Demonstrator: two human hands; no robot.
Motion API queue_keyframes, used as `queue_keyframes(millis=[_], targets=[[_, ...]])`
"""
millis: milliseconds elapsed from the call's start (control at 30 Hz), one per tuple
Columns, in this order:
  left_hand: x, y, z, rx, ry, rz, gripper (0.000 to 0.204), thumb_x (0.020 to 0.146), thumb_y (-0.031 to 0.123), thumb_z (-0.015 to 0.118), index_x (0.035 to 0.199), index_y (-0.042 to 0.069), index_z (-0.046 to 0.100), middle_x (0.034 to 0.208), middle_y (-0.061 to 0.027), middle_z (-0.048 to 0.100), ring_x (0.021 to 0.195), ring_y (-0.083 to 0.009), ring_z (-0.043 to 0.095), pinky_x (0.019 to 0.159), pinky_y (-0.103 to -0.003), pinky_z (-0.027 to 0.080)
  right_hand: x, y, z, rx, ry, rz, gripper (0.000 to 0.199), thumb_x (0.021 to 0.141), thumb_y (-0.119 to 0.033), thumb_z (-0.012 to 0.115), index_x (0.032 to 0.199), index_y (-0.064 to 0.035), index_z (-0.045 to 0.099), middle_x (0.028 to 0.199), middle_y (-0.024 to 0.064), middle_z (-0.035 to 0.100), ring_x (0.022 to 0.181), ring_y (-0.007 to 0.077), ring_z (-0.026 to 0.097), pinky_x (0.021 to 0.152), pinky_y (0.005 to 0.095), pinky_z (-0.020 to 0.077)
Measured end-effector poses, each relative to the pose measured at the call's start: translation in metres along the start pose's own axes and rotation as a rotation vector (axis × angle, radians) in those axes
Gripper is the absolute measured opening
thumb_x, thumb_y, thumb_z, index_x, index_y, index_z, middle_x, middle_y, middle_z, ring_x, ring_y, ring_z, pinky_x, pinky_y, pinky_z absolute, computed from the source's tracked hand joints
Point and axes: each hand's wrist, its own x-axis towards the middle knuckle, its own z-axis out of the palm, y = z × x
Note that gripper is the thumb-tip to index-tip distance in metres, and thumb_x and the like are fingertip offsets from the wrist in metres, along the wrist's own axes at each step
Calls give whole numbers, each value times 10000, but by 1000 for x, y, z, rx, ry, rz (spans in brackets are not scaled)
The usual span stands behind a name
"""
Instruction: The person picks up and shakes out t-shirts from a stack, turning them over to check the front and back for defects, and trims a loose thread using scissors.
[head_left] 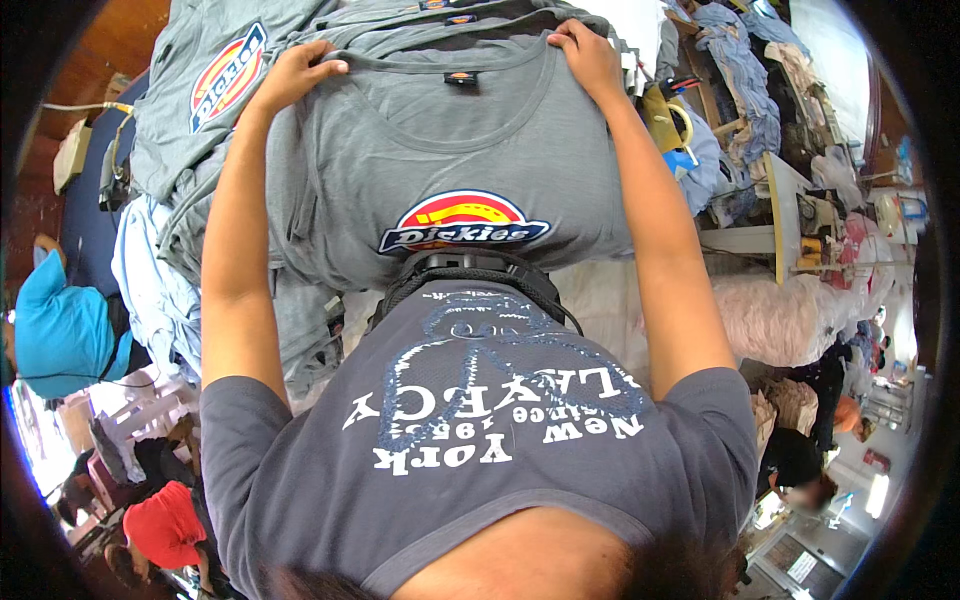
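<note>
1. A grey shirt is laid at twelve o'clock.
2. Its shoulders are pinched by the left hand at eleven, the right hand at one, seemingly so the neckline is kept spread.

The hem of the grey shirt is hidden, its neck label illegibly small.

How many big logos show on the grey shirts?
2: one logo on the front grey T-shirt, a second logo on another grey T-shirt, upper left. More may be hidden.
</note>
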Motion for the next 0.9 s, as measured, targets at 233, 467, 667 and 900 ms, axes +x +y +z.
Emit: queue_keyframes(millis=[233, 467, 667, 900], targets=[[10, -23, -41, -124, 187, -75, 323, 774, 404, 583, 719, 88, 547, 622, 92, 417, 603, -29, 363, 554, -185, 290, 38, -28, -38, 221, 3, 6, 168, 722, -203, 573, 701, -39, 606, 685, 129, 609, 655, 241, 593, 613, 331, 449], [34, 3, -68, -42, 252, -27, 355, 777, 416, 574, 706, 69, 561, 599, 68, 445, 573, -41, 393, 530, -205, 325, 66, -23, -59, 113, 41, -32, 169, 694, -216, 594, 713, -50, 623, 715, 142, 609, 699, 253, 599, 620, 340, 445], [27, 28, -78, -214, 330, -6, 225, 768, 297, 615, 729, 75, 599, 575, 68, 465, 511, -39, 378, 456, -207, 307, 79, -27, -69, 197, 58, -124, 127, 691, -167, 591, 702, -44, 616, 689, 111, 606, 667, 208, 589, 606, 304, 438], [11, 43, -86, -4, 387, -105, 249, 774, 306, 589, 722, 63, 605, 542, 52, 462, 500, -59, 381, 462, -223, 326, 87, -32, -69, 403, 27, -302, 53, 699, -56, 564, 662, -19, 572, 643, 44, 577, 631, 115, 549, 578, 237, 413]])
